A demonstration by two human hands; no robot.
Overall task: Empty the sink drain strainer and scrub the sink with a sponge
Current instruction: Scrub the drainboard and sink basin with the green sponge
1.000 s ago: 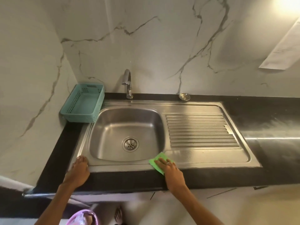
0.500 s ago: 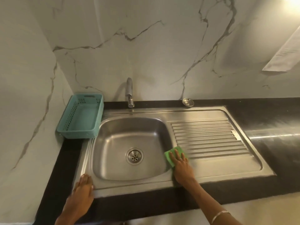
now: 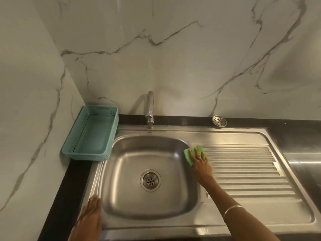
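Observation:
A steel sink [image 3: 132, 206] with a ribbed drainboard [image 3: 246, 173] on its right is set into a black counter. The drain [image 3: 150, 180] lies in the middle of the basin. A loose metal drain strainer [image 3: 219, 121] rests on the counter at the back, right of the tap [image 3: 150, 108]. My right hand [image 3: 199, 162] presses flat on a green sponge [image 3: 188, 156] on the strip between basin and drainboard, near the basin's far right corner. My left hand [image 3: 91, 218] lies flat with fingers together on the sink's front left rim, holding nothing.
A teal plastic basket [image 3: 111, 136] stands on the counter left of the sink, against the marble wall corner. The black counter [image 3: 298, 136] runs on to the right of the drainboard. Marble walls close off the back and left.
My right hand has slid the sponge from the sink's front rim away from me along the strip beside the basin. The left hand stays on the front left rim. The view has tilted down.

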